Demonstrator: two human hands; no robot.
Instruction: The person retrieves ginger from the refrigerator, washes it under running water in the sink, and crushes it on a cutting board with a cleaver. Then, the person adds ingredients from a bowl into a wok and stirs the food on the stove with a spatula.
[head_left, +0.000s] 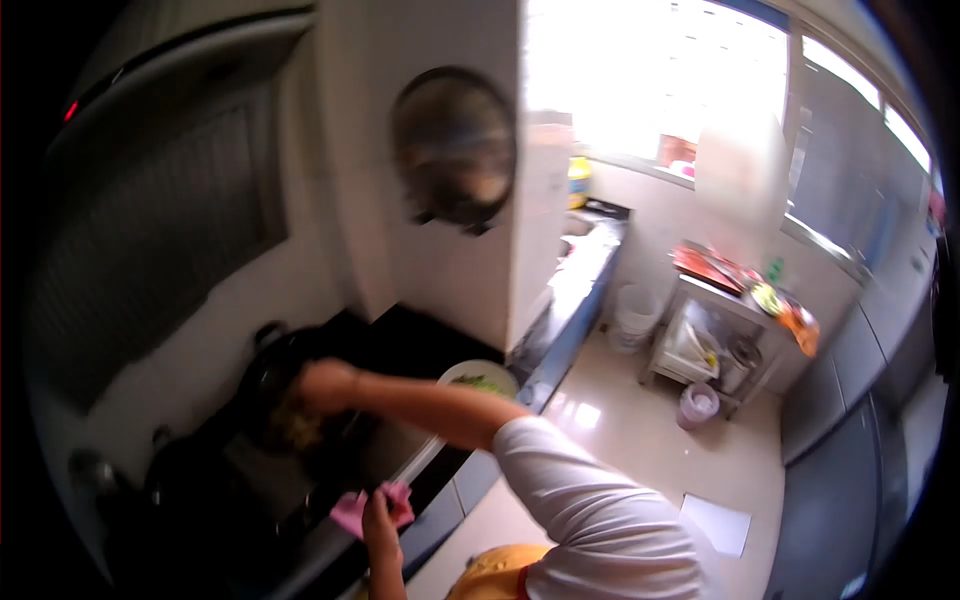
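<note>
Over a dark wok (258,385) on the stove, my right hand (327,387) is closed and blurred; what it holds, if anything, cannot be made out. Yellowish food (298,428) lies in the wok below that hand. Nearer my body, my left hand (380,520) is wrapped round a pink cloth (350,513) at the wok's handle, which is mostly hidden. A light bowl (507,377) with green food stands on the counter beyond my right forearm.
A range hood (170,160) overhangs the stove at the left. A round dark object (455,145) hangs on the wall. Beyond are a small table (712,292), a white bin (634,318), a small bucket (697,405) and a white sheet (716,525) on the floor.
</note>
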